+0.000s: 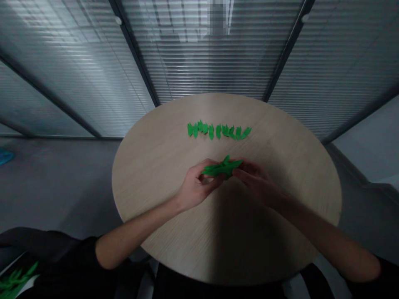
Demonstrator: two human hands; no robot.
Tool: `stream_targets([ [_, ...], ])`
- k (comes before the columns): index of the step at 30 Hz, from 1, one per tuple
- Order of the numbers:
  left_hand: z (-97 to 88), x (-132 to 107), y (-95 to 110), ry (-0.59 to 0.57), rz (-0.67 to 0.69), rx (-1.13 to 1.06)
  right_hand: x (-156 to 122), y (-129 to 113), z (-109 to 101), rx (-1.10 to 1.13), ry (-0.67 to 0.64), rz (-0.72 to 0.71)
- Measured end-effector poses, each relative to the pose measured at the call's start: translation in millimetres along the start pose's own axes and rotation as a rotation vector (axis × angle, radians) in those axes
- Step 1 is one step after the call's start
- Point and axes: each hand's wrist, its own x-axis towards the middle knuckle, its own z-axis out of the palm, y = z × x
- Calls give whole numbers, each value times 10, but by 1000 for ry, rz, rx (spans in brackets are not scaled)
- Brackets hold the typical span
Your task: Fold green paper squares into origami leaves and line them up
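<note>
Over the middle of the table, my left hand [198,183] and my right hand [255,179] hold a green, pointed, leaf-like piece [222,168] between them. It looks thin and folded, with several tips sticking out; its exact kind cannot be made out. My left thumb lies below it with the fingers behind, and my right fingers pinch its right end. Farther back on the table, a row of small green leaf-like pieces [218,131] lies from left to right, apart from both hands.
The round light wood table [149,166] stands before a wall of glass panels with blinds [199,70]. At the lower left, more green leaf-like pieces [17,280] lie beside a dark seat or cloth. A blue object [5,156] is on the floor at the far left.
</note>
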Motion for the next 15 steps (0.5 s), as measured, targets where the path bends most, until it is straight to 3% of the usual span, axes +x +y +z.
stream_targets([
  [4, 7, -7, 37, -23, -2, 95, 3, -34, 38, -4, 41, -30],
  [10, 27, -28, -44, 65, -141, 51, -5, -9, 59, -24, 165, -2],
  [15, 23, -29, -66, 90, -137, 55, -5, -31, 66, 3, 163, 10],
])
